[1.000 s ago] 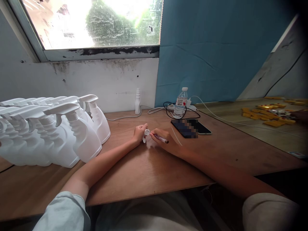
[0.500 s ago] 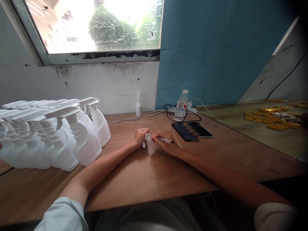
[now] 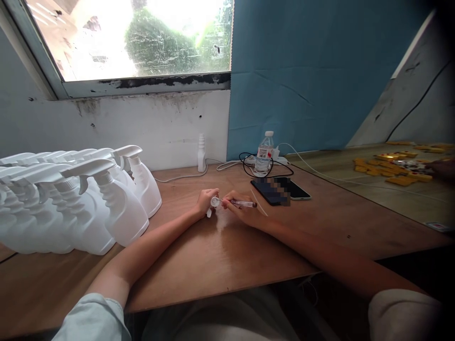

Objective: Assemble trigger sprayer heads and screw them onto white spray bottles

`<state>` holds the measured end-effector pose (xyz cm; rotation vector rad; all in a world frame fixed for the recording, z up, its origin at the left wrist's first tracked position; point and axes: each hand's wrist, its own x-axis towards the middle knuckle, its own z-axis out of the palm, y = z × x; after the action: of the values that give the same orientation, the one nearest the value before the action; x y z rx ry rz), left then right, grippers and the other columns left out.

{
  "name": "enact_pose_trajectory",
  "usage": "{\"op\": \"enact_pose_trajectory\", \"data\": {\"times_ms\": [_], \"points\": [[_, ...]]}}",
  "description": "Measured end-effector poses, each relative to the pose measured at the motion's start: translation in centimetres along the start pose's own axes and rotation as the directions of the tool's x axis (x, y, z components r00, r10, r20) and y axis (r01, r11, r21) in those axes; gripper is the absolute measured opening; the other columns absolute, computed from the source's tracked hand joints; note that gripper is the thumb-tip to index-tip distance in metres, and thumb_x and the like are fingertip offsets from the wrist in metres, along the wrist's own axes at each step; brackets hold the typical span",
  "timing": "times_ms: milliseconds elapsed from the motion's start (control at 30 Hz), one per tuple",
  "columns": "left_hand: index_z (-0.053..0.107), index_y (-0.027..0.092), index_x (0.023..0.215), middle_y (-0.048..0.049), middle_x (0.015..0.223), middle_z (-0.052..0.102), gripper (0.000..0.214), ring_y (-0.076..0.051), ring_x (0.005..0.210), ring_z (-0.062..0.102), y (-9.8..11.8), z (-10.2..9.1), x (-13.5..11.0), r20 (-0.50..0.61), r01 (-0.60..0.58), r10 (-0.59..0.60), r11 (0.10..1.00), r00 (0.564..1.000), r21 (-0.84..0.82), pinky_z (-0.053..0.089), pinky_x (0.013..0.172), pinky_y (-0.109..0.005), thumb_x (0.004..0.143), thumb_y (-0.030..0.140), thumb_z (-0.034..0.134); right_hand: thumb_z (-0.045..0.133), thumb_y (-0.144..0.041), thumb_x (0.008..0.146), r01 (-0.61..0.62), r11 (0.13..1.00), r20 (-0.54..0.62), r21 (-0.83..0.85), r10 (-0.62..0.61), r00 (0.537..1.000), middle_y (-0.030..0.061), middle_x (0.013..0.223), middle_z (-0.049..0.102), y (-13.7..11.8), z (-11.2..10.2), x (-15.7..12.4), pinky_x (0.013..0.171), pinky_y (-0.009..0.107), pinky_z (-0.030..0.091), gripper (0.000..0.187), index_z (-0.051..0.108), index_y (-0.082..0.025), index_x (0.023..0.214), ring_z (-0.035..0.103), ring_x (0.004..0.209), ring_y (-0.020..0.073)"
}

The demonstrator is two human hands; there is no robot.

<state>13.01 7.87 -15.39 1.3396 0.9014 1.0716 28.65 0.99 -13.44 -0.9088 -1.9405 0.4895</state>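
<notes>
My left hand point(image 3: 205, 201) is closed around a small white trigger sprayer head point(image 3: 214, 202). Its round collar faces to the right, and a white tab like the trigger point(image 3: 209, 213) hangs below my fingers. My right hand point(image 3: 243, 210) grips a slim pen-like tool point(image 3: 244, 203) with a clear barrel and a dark brown end. The tool's thin tip points left at the round opening of the sprayer head; whether it touches inside is too small to tell. Both hands rest close together above the wooden table point(image 3: 213, 255).
White spray bottles point(image 3: 124, 208) stand in rows at the left. A narrow white bottle-shaped piece point(image 3: 201, 154) is by the wall. Behind my right hand are a water bottle point(image 3: 263, 154), cables and two dark phones or tablets point(image 3: 300, 190). Yellow pieces point(image 3: 377, 168) lie far right, near another person's hand point(image 3: 442, 168).
The whole view has shifted slightly, so things appear a little further left. Both hands keep their hold, with the tool's tip still at the sprayer head.
</notes>
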Motion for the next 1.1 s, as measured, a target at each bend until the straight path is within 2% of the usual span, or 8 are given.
{"op": "enact_pose_trajectory", "data": {"times_ms": [167,333,533,633,867,1100], "points": [[0.047,0.016,0.053,0.0035,0.041,0.043,0.039,-0.007,0.030,0.036,-0.1,-0.1,0.2,0.009,0.009,-0.009,1.000,1.000,0.009,0.022,0.031,-0.020,0.078,0.042,0.061,0.057,-0.047,0.086,-0.134,0.943,0.045,0.306,0.126,0.991,0.0020,0.073,0.064,0.1,0.2,0.5,0.070,0.030,0.050,0.029,0.052,-0.021,0.075,0.062,0.069,0.0154],[0.047,0.016,0.057,0.0043,0.042,0.044,0.039,-0.007,0.030,0.036,-0.5,-0.2,0.6,-0.008,0.013,-0.013,1.000,1.000,0.011,0.024,0.031,-0.020,0.078,0.046,0.061,0.067,-0.041,0.080,-0.200,0.782,0.038,0.591,0.221,0.975,0.0020,0.073,0.067,1.1,0.5,0.8,0.068,0.031,0.049,0.028,0.052,-0.019,0.072,0.061,0.064,0.0147],[0.047,0.016,0.057,0.0052,0.042,0.044,0.037,-0.006,0.033,0.036,-1.1,-0.2,1.0,-0.062,-0.054,0.058,0.997,0.996,0.052,0.028,0.036,-0.019,0.080,0.043,0.056,0.075,-0.034,0.074,-0.354,0.539,0.169,0.764,0.362,0.917,0.0030,0.071,0.068,2.0,0.2,0.9,0.067,0.028,0.047,0.029,0.052,-0.017,0.071,0.061,0.064,0.0133],[0.049,0.016,0.057,0.0052,0.043,0.044,0.036,-0.007,0.034,0.038,-1.2,-0.2,1.1,-0.076,-0.074,0.080,0.994,0.994,0.080,0.030,0.037,-0.019,0.079,0.042,0.056,0.076,-0.032,0.073,-0.395,0.467,0.204,0.791,0.406,0.890,0.0034,0.071,0.068,2.4,0.0,0.9,0.066,0.026,0.046,0.028,0.052,-0.016,0.070,0.061,0.065,0.0129],[0.048,0.017,0.058,0.0044,0.044,0.044,0.039,-0.008,0.034,0.038,-1.4,-0.3,1.2,-0.080,-0.094,0.104,0.989,0.991,0.117,0.031,0.036,-0.020,0.080,0.049,0.053,0.074,-0.034,0.072,-0.422,0.435,0.202,0.796,0.467,0.861,0.0016,0.067,0.065,2.9,0.2,1.1,0.066,0.026,0.047,0.029,0.051,-0.017,0.067,0.060,0.064,0.0117],[0.049,0.017,0.066,0.0038,0.049,0.047,0.045,-0.009,0.038,0.044,-1.9,-0.4,1.4,-0.110,-0.135,0.158,0.973,0.981,0.188,0.033,0.038,-0.019,0.082,0.060,0.049,0.070,-0.035,0.073,-0.426,0.546,0.173,0.722,0.454,0.874,0.0009,0.062,0.062,2.9,0.0,1.0,0.054,0.024,0.041,0.030,0.047,-0.018,0.067,0.054,0.053,0.0105]]}}
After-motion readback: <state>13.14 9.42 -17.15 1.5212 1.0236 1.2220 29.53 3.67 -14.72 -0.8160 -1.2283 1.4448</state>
